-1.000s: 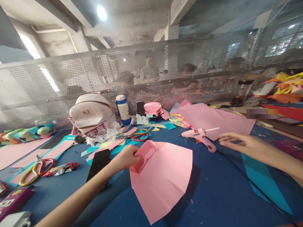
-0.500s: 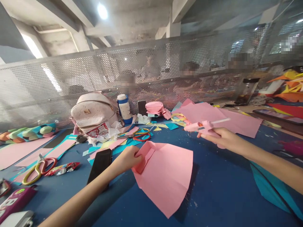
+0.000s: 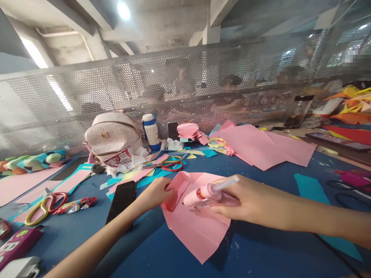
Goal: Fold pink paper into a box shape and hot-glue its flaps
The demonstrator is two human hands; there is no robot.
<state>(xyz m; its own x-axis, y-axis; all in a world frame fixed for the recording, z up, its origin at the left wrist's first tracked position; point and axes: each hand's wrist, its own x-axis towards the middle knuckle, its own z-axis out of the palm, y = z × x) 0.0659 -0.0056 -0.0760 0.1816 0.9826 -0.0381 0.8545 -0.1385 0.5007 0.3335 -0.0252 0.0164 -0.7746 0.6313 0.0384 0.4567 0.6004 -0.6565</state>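
Observation:
A pink sheet of paper (image 3: 197, 235) with folded-up edges rests in front of me on the blue table. My left hand (image 3: 158, 192) pinches its folded left corner, fingers closed on the paper. In my right hand (image 3: 246, 195) is a pink glue gun (image 3: 207, 193), gripped by its handle, with a clear glue stick poking out of its back end. The nozzle points left, over the sheet and close to the folded corner; whether it touches the paper I cannot tell. Beside my left forearm lies a black phone (image 3: 121, 199).
Scissors (image 3: 48, 206) and a candy wrapper (image 3: 78, 204) lie at left; more scissors (image 3: 172, 164) sit among paper scraps. Behind stand a pale backpack (image 3: 113, 135) and a bottle (image 3: 151, 133). Pink sheets (image 3: 261, 146) are at back right, a blue paper strip (image 3: 311, 189) at right. People sit beyond the perforated screen (image 3: 121, 85).
My right hand has brought the glue gun left and nearer, from beyond the sheet's right side to over the sheet. My left hand keeps its hold on the folded corner.

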